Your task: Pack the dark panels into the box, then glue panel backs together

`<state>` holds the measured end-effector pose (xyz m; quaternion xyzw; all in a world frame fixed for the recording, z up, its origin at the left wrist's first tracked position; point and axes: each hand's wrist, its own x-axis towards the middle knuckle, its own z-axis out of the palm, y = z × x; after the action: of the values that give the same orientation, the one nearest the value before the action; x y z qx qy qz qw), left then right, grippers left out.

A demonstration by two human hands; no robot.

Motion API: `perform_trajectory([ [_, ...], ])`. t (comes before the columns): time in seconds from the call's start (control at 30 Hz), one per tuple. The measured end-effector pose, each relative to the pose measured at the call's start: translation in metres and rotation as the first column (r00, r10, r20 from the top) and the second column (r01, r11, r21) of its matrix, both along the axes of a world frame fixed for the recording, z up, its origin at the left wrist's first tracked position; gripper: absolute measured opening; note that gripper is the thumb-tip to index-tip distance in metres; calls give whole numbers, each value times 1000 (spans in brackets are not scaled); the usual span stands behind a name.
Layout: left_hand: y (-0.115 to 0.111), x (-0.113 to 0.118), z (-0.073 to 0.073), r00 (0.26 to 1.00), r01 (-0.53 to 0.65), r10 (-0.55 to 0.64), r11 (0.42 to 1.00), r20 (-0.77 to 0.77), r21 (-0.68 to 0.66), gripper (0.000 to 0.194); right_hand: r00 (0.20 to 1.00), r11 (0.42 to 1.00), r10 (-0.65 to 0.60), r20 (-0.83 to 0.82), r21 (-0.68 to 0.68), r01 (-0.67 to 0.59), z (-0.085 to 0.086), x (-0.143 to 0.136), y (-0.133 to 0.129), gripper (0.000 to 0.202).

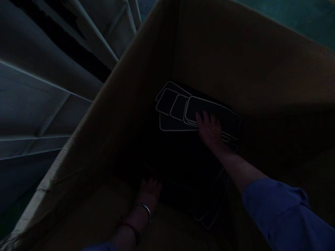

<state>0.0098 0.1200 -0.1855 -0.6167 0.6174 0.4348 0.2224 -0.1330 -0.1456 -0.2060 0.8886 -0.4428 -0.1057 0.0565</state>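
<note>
My right hand (209,130) lies on the near edge of the top flat dark panel (217,113), its fingers stretched across the surface and its thumb hidden. This panel has rounded corners and a pale border. Beneath it and to its left, several similar panels (178,122) overlap in a fanned pile. Lower down, my left hand (149,190), with a metal bangle (145,209) at the wrist, reaches toward a very dark area. Its fingers point forward, slightly apart, and I see nothing held in them. Shadow hides what the fingertips touch.
High walls of a large cardboard box (235,52) surround both hands. More pale-edged panels (209,212) lie tilted at the lower right in deep shadow. Outside the box on the left stand pale, ribbed sheets or frames (34,101). A greenish floor (295,17) shows at the top right.
</note>
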Motion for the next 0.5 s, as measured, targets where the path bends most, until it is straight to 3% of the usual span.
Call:
perform_trajectory([
  [0.1,-2,1,5,1000,-20,20,1000,-17,5,56,999,999,-31,22,39,30,29,2,-20,46],
  [0.2,-4,2,7,999,-38,39,999,-37,7,54,994,991,-102,-38,82,105,79,0,-26,53],
  [0.3,-5,0,4,999,-39,40,999,-36,33,53,989,982,-129,-67,133,137,135,-3,-10,59],
  [0.37,-6,-1,2,999,-34,36,998,-36,53,50,993,965,-120,-15,234,120,163,-3,10,53],
  [0.43,-8,-2,2,999,-43,44,998,-27,37,47,992,911,-125,5,397,113,176,1,32,46],
  [0.5,-10,-2,4,998,-56,57,998,-29,28,48,992,815,-124,-30,568,119,169,9,55,42],
])
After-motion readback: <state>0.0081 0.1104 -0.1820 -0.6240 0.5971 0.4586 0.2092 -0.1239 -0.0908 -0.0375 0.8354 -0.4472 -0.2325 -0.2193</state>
